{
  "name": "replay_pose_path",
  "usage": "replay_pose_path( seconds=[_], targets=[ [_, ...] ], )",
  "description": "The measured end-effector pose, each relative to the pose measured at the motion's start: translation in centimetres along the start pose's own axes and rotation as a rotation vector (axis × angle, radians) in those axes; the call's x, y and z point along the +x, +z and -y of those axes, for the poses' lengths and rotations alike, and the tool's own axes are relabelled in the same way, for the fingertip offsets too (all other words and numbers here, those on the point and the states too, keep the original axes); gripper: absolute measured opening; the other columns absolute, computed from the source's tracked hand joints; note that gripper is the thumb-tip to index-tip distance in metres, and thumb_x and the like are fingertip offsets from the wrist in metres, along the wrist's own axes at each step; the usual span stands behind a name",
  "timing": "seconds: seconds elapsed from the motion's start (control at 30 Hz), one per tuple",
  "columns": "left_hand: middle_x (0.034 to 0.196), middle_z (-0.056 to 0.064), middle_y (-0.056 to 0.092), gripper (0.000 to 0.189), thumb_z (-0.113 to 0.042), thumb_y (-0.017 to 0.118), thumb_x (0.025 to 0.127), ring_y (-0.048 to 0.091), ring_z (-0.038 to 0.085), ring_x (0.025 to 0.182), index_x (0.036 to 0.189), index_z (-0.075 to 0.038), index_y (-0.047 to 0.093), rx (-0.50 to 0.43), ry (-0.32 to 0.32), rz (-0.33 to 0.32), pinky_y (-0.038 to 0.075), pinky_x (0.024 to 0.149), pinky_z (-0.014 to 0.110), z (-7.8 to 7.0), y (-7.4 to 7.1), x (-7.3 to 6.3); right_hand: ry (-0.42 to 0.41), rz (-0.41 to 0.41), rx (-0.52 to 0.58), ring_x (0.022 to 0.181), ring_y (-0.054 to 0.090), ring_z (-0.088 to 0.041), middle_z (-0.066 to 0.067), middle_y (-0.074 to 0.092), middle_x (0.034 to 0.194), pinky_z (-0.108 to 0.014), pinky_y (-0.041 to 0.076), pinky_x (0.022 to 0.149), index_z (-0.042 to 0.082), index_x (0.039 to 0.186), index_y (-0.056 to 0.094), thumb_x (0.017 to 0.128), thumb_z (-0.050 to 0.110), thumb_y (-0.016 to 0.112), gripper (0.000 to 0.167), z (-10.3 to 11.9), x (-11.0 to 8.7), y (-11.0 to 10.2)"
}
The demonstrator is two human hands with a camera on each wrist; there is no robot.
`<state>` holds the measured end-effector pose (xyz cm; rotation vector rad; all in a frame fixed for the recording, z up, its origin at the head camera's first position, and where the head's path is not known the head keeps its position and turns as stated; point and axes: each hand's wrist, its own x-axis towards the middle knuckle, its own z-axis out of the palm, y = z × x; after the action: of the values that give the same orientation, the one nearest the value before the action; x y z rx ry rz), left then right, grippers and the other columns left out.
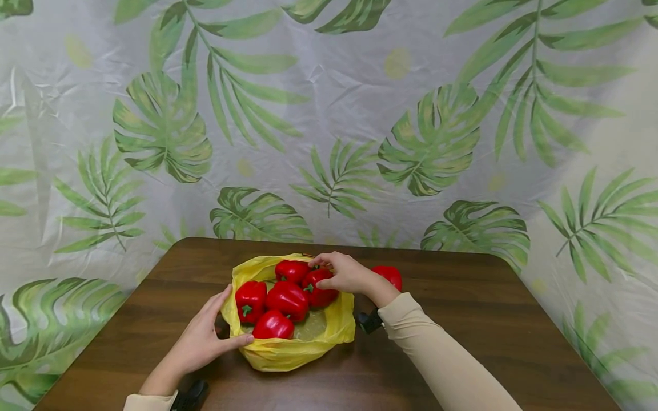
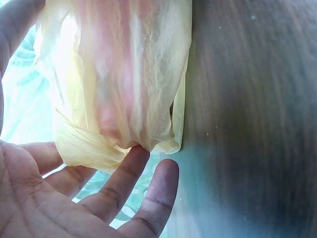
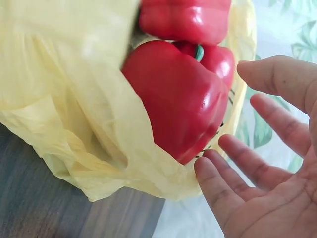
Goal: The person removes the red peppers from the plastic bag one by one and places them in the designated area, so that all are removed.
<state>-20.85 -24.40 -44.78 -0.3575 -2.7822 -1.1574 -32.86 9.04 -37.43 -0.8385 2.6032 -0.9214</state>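
A yellow plastic bag (image 1: 283, 358) stands on the table with its mouth spread wide. Inside lie several red bell peppers (image 1: 288, 301) with green stems. My left hand (image 1: 203, 335) rests against the bag's left side, thumb at the near rim; in the left wrist view its fingers (image 2: 116, 191) extend loosely along the thin plastic. Over the bag's far right part, my right hand (image 1: 349, 277) spreads its fingers beside one bell pepper (image 1: 320, 295). The right wrist view shows that pepper (image 3: 173, 94) inside the bag, with a gap between it and the thumb.
Another red bell pepper (image 1: 389, 275) lies on the table outside the bag, partly hidden behind the right wrist. The brown wooden table (image 1: 452, 319) ends at the back against a leaf-patterned curtain (image 1: 339, 103).
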Motion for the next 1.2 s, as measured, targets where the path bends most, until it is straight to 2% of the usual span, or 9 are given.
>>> replay_pose_path(
  seconds=[0.2,0.6,0.87,1.2],
  targets=[
    [0.166,0.028,0.039,0.117,-0.048,0.091,0.084,0.052,0.051,0.141,0.170,-0.004,0.026,0.000,-0.007,0.006,0.065,0.087,0.045,-0.3,0.0,-0.1,0.015,0.008,-0.020,0.140,0.056,-0.039,-0.019,0.061,0.148,-0.055,0.048,0.119,0.012,0.144,0.065,0.099,0.014,0.075,0.045,-0.1,0.0,0.1],
    [0.166,0.028,0.038,0.117,-0.048,0.091,0.084,0.052,0.052,0.142,0.170,-0.004,0.025,-0.001,-0.006,0.009,0.065,0.088,0.047,-0.2,0.0,-0.1,0.045,0.017,-0.084,0.131,0.060,-0.033,-0.014,0.067,0.140,-0.048,0.054,0.111,0.015,0.142,0.067,0.095,0.014,0.081,0.049,0.1,0.2,0.4],
    [0.165,0.027,0.041,0.117,-0.049,0.091,0.083,0.054,0.049,0.140,0.170,-0.003,0.026,0.019,0.005,-0.001,0.064,0.085,0.039,-0.2,0.1,-0.1,0.054,0.032,-0.114,0.133,0.059,-0.033,-0.014,0.067,0.141,-0.048,0.053,0.113,0.016,0.141,0.068,0.094,0.012,0.082,0.050,0.2,0.3,0.4],
    [0.165,0.027,0.041,0.118,-0.049,0.091,0.083,0.055,0.048,0.139,0.170,-0.003,0.026,0.023,0.014,-0.007,0.063,0.084,0.037,-0.1,0.2,0.0,0.087,0.087,-0.227,0.134,0.058,-0.033,-0.016,0.065,0.143,-0.046,0.053,0.112,0.013,0.142,0.067,0.092,0.006,0.084,0.054,1.5,0.9,0.2]
  ],
)
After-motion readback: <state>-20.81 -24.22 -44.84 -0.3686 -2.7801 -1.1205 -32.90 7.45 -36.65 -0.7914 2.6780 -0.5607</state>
